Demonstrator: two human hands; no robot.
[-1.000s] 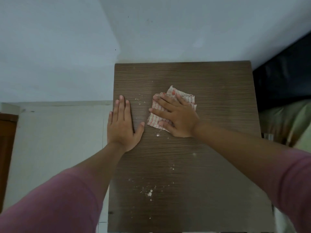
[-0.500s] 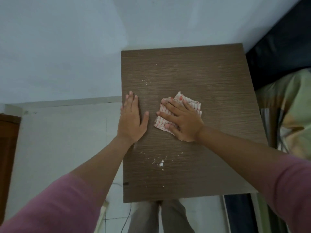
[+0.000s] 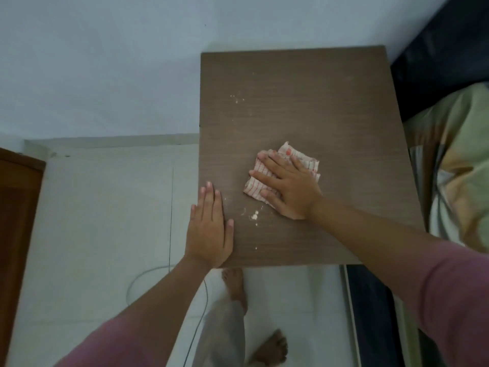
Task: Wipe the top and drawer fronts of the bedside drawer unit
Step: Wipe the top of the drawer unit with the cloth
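Head view: I have the right hand (image 3: 288, 188) flat on the checked cloth (image 3: 284, 172), fingers spread straight, pressing it onto the drawer unit's top (image 3: 330, 107), centre of frame. Left hand (image 3: 209, 229) lies flat and straight-fingered at the top's lower-left edge, holding nothing, bracing. To do this pass well, I judge: keep even palm pressure and sweep the white crumbs (image 3: 254, 215) toward one edge in overlapping strokes. They lie just left of and below the cloth; more specks (image 3: 236, 98) sit upper left. Drawer fronts not visible.
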